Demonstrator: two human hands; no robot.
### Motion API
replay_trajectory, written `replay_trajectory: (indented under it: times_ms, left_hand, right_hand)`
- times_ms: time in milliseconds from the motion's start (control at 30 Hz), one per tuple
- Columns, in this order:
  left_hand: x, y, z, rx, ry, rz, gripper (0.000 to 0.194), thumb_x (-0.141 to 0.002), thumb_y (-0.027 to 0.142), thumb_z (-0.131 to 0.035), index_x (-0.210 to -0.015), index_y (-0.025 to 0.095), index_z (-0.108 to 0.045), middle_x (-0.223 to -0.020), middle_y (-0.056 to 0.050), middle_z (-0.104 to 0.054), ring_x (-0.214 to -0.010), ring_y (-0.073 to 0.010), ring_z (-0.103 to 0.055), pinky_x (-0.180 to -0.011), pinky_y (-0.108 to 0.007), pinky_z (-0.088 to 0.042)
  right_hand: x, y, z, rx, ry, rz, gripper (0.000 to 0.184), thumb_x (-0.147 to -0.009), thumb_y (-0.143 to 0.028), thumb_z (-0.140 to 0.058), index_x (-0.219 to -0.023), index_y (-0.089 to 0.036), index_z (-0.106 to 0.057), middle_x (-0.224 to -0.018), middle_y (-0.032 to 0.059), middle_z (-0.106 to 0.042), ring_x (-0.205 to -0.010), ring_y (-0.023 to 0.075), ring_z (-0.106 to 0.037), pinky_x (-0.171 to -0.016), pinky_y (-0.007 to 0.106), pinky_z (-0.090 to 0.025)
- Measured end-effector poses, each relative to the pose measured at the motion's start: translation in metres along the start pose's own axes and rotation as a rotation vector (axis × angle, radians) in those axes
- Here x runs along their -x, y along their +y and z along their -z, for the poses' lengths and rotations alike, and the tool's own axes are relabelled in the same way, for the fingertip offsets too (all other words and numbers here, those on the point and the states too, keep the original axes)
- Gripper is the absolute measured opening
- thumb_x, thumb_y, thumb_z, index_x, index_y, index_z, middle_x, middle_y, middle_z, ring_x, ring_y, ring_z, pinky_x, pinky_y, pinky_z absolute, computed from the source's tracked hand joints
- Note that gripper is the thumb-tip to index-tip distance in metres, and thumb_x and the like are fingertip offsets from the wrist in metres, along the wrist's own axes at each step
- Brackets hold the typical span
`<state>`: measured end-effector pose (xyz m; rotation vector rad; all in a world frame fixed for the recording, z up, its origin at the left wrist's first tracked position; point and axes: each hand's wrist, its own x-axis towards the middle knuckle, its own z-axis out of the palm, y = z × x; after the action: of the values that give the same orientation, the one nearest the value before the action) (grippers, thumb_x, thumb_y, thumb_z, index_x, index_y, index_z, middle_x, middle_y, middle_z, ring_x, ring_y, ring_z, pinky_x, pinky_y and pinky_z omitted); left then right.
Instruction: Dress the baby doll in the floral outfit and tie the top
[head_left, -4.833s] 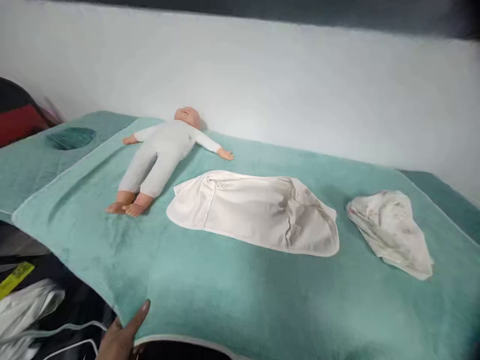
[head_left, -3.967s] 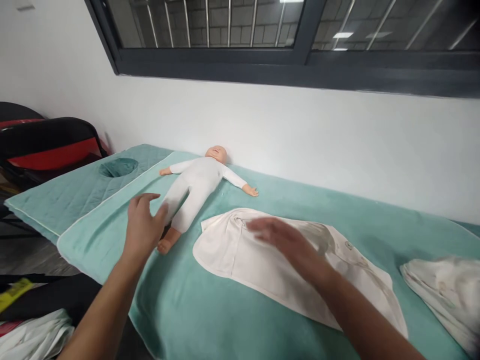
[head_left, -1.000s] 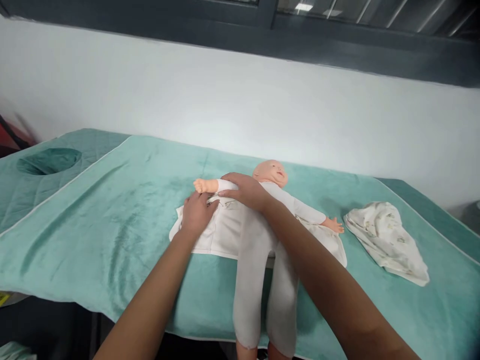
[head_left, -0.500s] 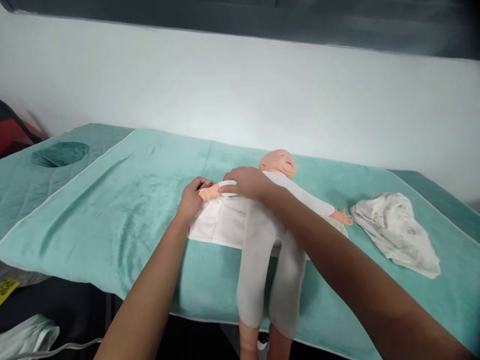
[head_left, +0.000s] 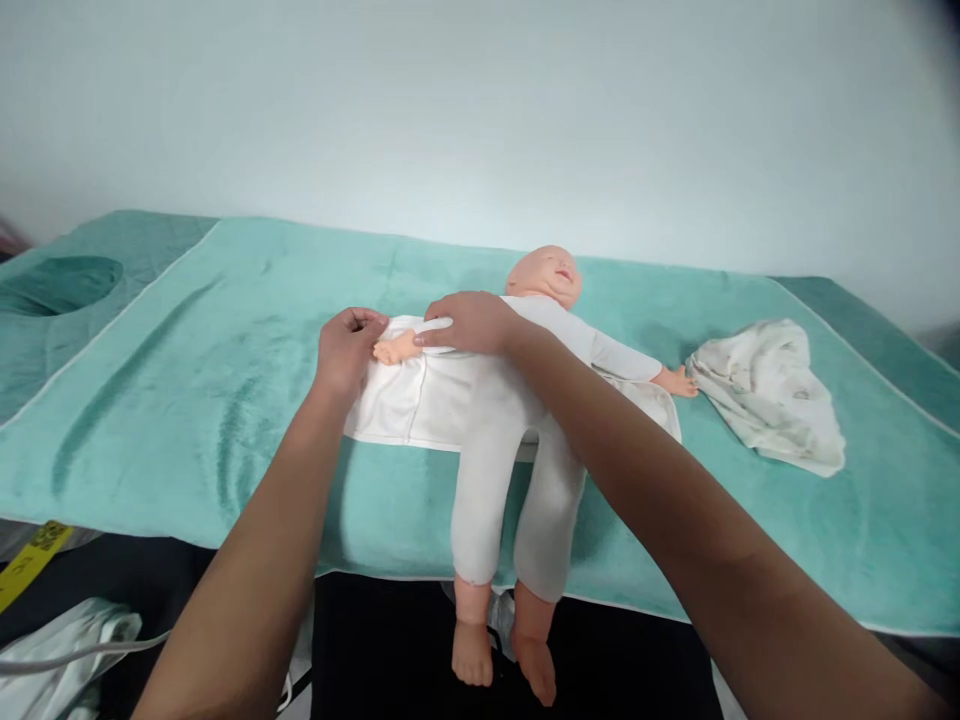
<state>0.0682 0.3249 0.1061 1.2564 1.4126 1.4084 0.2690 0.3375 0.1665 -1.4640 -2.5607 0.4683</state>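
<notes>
A baby doll [head_left: 491,430] with a white cloth body lies face up, its legs reaching past the near edge of the bed. Spread beneath it is a white garment [head_left: 382,415], its far right part hidden by my arm and the doll. My right hand [head_left: 476,322] is closed around the doll's forearm, and the doll's small hand sticks out beyond my fingers. Beside that small hand, my left hand [head_left: 346,348] pinches the garment's edge between thumb and fingers. The doll's other arm stretches out to the right.
A teal cover [head_left: 187,400] lies over the bed, with a face hole [head_left: 64,285] at the left end. On the right sits a crumpled patterned white cloth [head_left: 772,400]. Below the near edge are a yellow tape [head_left: 34,565], a cable and another white cloth [head_left: 82,640]. A white wall stands behind.
The view has tilted downward, so the doll's feet now show. Both hands keep their places at the doll's arm and the garment, with the left hand's fingers slightly higher beside the doll's hand.
</notes>
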Motion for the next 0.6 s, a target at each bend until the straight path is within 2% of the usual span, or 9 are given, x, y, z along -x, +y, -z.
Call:
replay_trajectory:
  times_ms: [67, 100, 233, 333, 433, 500, 600]
  left_hand:
    - [-0.001, 0.014, 0.004, 0.000, 0.053, -0.023, 0.012, -0.066, 0.023, -0.069, -0.075, 0.016, -0.065, -0.069, 0.001, -0.061, -0.062, -0.0111, -0.052, -0.059, -0.023, -0.040]
    - [0.001, 0.023, 0.006, -0.011, 0.038, -0.014, 0.011, -0.066, 0.023, -0.069, -0.074, 0.017, -0.065, -0.068, 0.002, -0.061, -0.061, -0.0105, -0.051, -0.058, -0.022, -0.039]
    - [0.019, 0.061, 0.000, 0.028, -0.188, 0.168, 0.014, -0.068, 0.027, -0.071, -0.076, 0.018, -0.063, -0.066, 0.002, -0.060, -0.054, -0.0103, -0.050, -0.050, -0.022, -0.035]
    - [0.037, 0.083, -0.017, 0.181, -0.254, 0.214, 0.016, -0.070, 0.027, -0.072, -0.077, 0.018, -0.061, -0.068, 0.002, -0.060, -0.057, -0.0109, -0.054, -0.052, -0.021, -0.039]
    - [0.048, 0.093, -0.032, 0.333, -0.321, 0.333, 0.017, -0.071, 0.029, -0.072, -0.078, 0.019, -0.060, -0.061, 0.004, -0.054, -0.048, -0.0071, -0.046, -0.044, -0.019, -0.032]
    - [0.051, 0.096, -0.037, 0.441, -0.360, 0.416, 0.021, -0.071, 0.030, -0.074, -0.079, 0.019, -0.059, -0.058, 0.006, -0.050, -0.043, -0.0049, -0.039, -0.041, -0.018, -0.027]
    - [0.054, 0.094, -0.041, 0.544, -0.337, 0.428, 0.025, -0.068, 0.029, -0.078, -0.080, 0.018, -0.058, -0.059, 0.007, -0.049, -0.044, -0.0036, -0.038, -0.041, -0.017, -0.028]
  right_hand:
    - [-0.001, -0.001, -0.001, 0.077, 0.020, -0.013, 0.046, -0.088, -0.062, -0.047, -0.107, -0.026, -0.068, -0.110, 0.0034, -0.070, -0.098, 0.0240, -0.061, -0.074, 0.031, -0.036]
    - [-0.002, -0.002, -0.002, 0.118, 0.026, -0.024, 0.045, -0.089, -0.061, -0.046, -0.106, -0.025, -0.068, -0.109, 0.0048, -0.071, -0.098, 0.0249, -0.062, -0.075, 0.032, -0.037]
    - [-0.006, -0.008, -0.007, 0.218, 0.031, -0.047, 0.041, -0.091, -0.057, -0.047, -0.106, -0.025, -0.067, -0.104, 0.0067, -0.071, -0.097, 0.0260, -0.063, -0.076, 0.034, -0.039]
    - [-0.006, -0.011, -0.008, 0.261, 0.074, -0.089, 0.034, -0.091, -0.051, -0.049, -0.099, -0.022, -0.064, -0.096, 0.0073, -0.071, -0.092, 0.0261, -0.064, -0.077, 0.036, -0.040]
    - [-0.002, -0.012, -0.008, 0.284, 0.133, -0.130, 0.020, -0.092, -0.033, -0.048, -0.097, -0.019, -0.061, -0.095, 0.0094, -0.071, -0.092, 0.0268, -0.064, -0.079, 0.037, -0.039]
    - [0.000, -0.010, -0.007, 0.289, 0.171, -0.156, 0.019, -0.092, -0.024, -0.044, -0.099, -0.016, -0.060, -0.096, 0.0124, -0.070, -0.093, 0.0276, -0.063, -0.079, 0.037, -0.039]
    - [0.000, -0.009, -0.004, 0.257, 0.193, -0.173, 0.018, -0.091, -0.025, -0.047, -0.099, -0.015, -0.059, -0.092, 0.0128, -0.070, -0.087, 0.0265, -0.064, -0.076, 0.036, -0.039]
